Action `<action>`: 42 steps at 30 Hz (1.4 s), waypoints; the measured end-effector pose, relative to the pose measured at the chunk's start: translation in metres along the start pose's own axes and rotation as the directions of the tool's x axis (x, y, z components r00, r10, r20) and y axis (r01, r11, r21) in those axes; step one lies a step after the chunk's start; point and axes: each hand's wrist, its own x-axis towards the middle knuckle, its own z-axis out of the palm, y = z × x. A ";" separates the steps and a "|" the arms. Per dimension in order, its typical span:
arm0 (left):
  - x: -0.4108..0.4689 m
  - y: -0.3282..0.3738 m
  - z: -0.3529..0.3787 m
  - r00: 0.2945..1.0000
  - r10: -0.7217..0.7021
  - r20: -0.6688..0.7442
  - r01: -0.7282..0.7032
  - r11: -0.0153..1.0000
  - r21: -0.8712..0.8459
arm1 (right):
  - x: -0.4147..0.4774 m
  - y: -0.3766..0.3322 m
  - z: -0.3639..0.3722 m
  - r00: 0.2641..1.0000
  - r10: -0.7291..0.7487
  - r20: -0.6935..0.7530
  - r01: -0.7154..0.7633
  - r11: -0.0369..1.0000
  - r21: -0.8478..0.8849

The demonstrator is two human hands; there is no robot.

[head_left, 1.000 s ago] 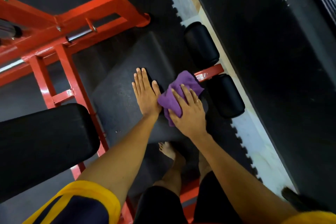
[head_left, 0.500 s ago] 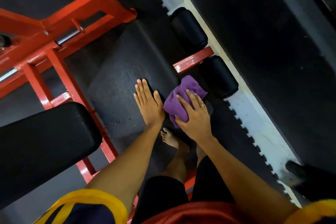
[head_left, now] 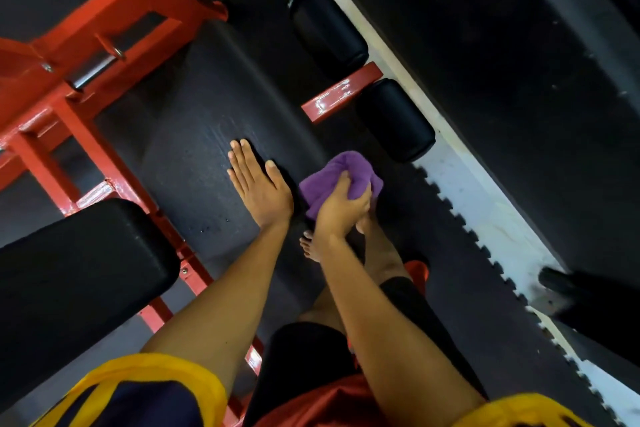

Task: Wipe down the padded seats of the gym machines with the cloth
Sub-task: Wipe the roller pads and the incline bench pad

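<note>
My left hand (head_left: 259, 184) lies flat, fingers straight, on the black seat (head_left: 204, 121). My right hand (head_left: 341, 210) grips the purple cloth (head_left: 346, 166) at the seat's right edge, near a black roller (head_left: 394, 118).

The left hand (head_left: 259, 187) lies flat on the black padded seat (head_left: 204, 121), fingers (head_left: 242, 159) straight. Just right of them the right hand (head_left: 341, 210) grips a bunched purple cloth (head_left: 330, 173); two black roller pads (head_left: 396, 118) sit beyond.

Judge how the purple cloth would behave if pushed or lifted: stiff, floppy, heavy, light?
Probably floppy: the purple cloth bunches into folds under the right hand. Likely light: one hand gathers it. Should drag, not roll, on the padded seat.
</note>
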 end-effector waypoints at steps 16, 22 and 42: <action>0.000 0.003 -0.002 1.000 -0.013 0.015 0.013 1.000 0.003 | -0.003 -0.028 -0.013 0.729 -0.341 0.594 0.682 0.275 -0.678; 0.010 -0.004 -0.018 0.998 -0.044 0.034 0.048 0.994 -0.100 | 0.010 -0.051 0.054 0.449 -0.325 0.833 0.867 -0.069 -0.494; 0.009 -0.006 -0.009 0.983 -0.184 -0.011 0.181 0.976 -0.125 | 0.020 -0.081 0.104 -0.037 -0.167 0.985 0.933 -0.358 -0.026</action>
